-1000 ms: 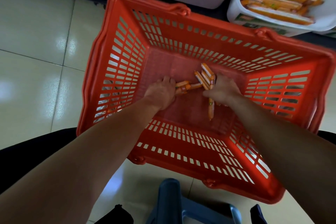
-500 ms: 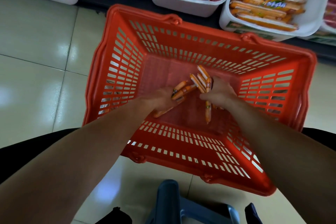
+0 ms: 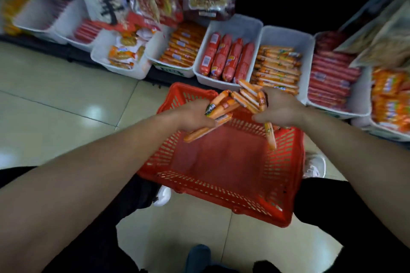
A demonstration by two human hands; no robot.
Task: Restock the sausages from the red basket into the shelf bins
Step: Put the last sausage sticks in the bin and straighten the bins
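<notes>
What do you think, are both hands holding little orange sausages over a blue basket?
Not blue: the head view shows a red basket. The left hand and right hand do each hold little orange sausages over it.

The left hand [image 3: 195,115] & right hand [image 3: 281,108] rose out of the red basket [image 3: 221,186], each gripping its bunch of sausages [image 3: 221,106]. They are now over the far rim, near the white bins [image 3: 286,34]. View tilted up, so more shelf shows.

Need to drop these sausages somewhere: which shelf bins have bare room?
Bare white floor shows at the back of the fat red sausage bin and the thin orange sausage bin right of it. The red stick bin beyond is crowded.
</notes>
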